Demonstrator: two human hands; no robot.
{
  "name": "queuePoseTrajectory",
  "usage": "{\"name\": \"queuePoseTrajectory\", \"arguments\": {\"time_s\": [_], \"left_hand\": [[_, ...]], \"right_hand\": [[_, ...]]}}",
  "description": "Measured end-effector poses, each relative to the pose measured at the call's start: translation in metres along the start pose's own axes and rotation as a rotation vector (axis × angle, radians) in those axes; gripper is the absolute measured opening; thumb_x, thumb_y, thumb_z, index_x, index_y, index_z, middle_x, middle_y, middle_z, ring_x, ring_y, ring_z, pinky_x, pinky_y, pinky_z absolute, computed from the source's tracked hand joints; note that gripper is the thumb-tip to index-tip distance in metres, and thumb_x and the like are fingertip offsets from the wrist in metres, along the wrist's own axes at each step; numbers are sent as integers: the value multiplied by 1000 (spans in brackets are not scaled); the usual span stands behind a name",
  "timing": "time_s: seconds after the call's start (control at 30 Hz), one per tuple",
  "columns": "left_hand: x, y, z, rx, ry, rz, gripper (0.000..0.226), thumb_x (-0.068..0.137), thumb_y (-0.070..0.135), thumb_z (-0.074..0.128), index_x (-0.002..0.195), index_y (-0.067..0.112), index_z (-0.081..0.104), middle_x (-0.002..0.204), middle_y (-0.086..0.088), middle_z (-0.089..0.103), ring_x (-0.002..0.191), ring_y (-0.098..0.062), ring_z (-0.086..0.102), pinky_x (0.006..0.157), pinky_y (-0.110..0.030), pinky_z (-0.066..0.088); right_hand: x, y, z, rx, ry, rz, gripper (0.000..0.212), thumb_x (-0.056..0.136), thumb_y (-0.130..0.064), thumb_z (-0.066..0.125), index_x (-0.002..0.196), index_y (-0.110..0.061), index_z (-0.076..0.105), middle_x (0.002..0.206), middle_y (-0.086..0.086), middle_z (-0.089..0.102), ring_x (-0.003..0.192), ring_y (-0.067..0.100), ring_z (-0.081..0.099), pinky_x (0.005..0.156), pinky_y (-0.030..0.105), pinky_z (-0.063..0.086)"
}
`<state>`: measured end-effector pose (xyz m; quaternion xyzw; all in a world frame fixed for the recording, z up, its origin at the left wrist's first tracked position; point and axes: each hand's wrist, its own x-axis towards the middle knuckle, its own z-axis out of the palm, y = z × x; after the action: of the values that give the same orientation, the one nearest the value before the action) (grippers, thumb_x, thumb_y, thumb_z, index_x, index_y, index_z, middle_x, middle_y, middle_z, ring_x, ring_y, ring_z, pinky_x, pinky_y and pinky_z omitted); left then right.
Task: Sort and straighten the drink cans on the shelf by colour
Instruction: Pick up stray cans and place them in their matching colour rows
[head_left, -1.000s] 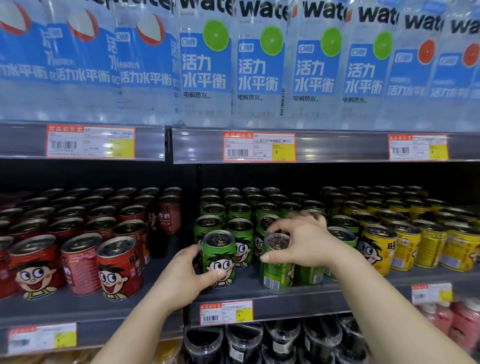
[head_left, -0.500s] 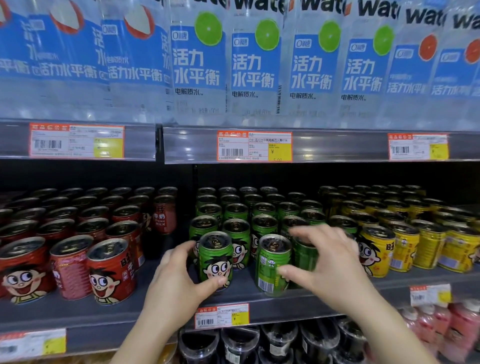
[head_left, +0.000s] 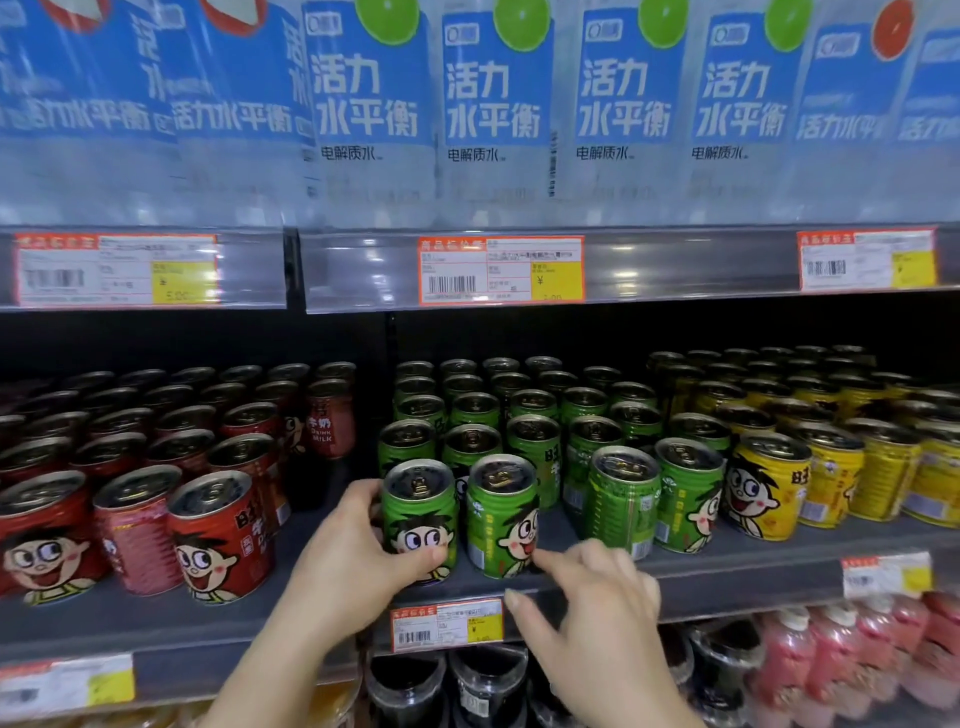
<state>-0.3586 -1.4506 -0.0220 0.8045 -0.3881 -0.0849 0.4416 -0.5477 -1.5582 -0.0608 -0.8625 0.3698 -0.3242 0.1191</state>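
Note:
On the middle shelf (head_left: 727, 577) stand red cans (head_left: 221, 540) at the left, green cans (head_left: 535, 447) in the centre and yellow cans (head_left: 769, 488) at the right. My left hand (head_left: 353, 561) grips the front-left green can (head_left: 420, 519), thumb across its cartoon face. A second green can (head_left: 501, 517) stands beside it, face turned to the right. My right hand (head_left: 587, 603) hovers just below and in front of that can, fingers loosely spread, holding nothing. Two more green cans (head_left: 623, 501) stand at the front right of the group.
Large water bottles (head_left: 498, 104) fill the shelf above, with price tags (head_left: 501, 270) on its edge. Dark bottles (head_left: 467, 686) and pink bottles (head_left: 841, 660) sit on the shelf below. One red can (head_left: 328, 418) stands in the gap between the red and green groups.
My right hand has let go of the second green can and dropped back toward the shelf edge. That can now shows its cartoon face. The view has moved closer.

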Motion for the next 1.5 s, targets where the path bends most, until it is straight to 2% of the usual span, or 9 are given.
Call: {"name": "queuePoseTrajectory", "arguments": {"time_s": [0.07, 0.17, 0.23, 0.47, 0.63, 1.03, 1.2, 1.37, 1.5], "left_hand": [[0, 0, 1, -15, -12, -7, 78, 49, 54, 85, 115, 39, 45, 93, 15, 69, 82, 1, 65, 79, -36, 55], [0, 1, 3, -31, 5, -6, 73, 54, 49, 86, 115, 38, 47, 94, 14, 69, 82, 1, 65, 78, -35, 55], [1, 0, 4, -33, 19, 1, 70, 56, 47, 86, 114, 36, 49, 92, 14, 69, 80, 2, 65, 77, -33, 55], [2, -3, 4, -52, -2, 42, 61, 61, 44, 84, 112, 40, 49, 94, 21, 67, 89, 7, 62, 76, -21, 50], [-1, -2, 3, -68, -20, 65, 61, 64, 42, 82, 113, 44, 46, 98, 22, 66, 93, 7, 61, 73, -14, 44], [-1, -4, 4, -103, -27, 65, 62, 66, 39, 82, 116, 43, 46, 100, 25, 64, 96, 9, 59, 75, -11, 42], [-2, -1, 3, -77, -20, 53, 75, 60, 35, 86, 122, 42, 44, 98, 29, 60, 95, 10, 55, 75, -13, 40], [-2, 2, 7, -29, 40, 38, 68, 64, 33, 85, 123, 34, 51, 88, 24, 62, 88, 11, 54, 69, -13, 40], [-3, 2, 10, -11, 73, 19, 70, 62, 34, 86, 123, 32, 52, 92, 18, 65, 91, 4, 57, 72, -21, 44]], "right_hand": [[4, -2, -3, 5, 46, -4, 69, 73, -73, 33, 123, -35, 60, 97, -17, 50, 100, 12, 45, 83, 31, 25], [17, -5, -9, 12, -17, 52, 70, 85, -68, 35, 145, -33, 30, 120, -17, 50, 119, 10, 37, 93, 30, 25], [23, -12, -9, 58, -69, 62, 71, 88, -63, 39, 148, -31, 19, 103, -18, 54, 114, 9, 40, 92, 30, 26], [29, -33, 16, 77, 108, 171, 69, 72, -72, 55, 124, -30, 36, 111, -15, 52, 112, 13, 46, 82, 30, 21], [28, -25, 17, 227, 82, 157, 84, 78, -63, 56, 143, -39, 9, 118, -18, 47, 121, 7, 37, 100, 29, 17], [22, -29, 18, 218, 155, 131, 68, 71, -66, 64, 128, -40, 36, 114, -25, 46, 111, 3, 38, 95, 27, 19], [9, 14, -16, 183, 431, 263, 55, 64, -40, 82, 109, -30, 53, 96, -12, 56, 97, 17, 49, 89, 37, 26], [18, 40, -30, -7, 187, 404, 79, 72, -55, 67, 139, -27, 38, 119, -8, 60, 119, 22, 43, 96, 40, 29], [19, 30, -20, -20, 141, 288, 66, 80, -59, 53, 139, -32, 40, 113, -12, 56, 115, 18, 42, 89, 36, 27]]}}
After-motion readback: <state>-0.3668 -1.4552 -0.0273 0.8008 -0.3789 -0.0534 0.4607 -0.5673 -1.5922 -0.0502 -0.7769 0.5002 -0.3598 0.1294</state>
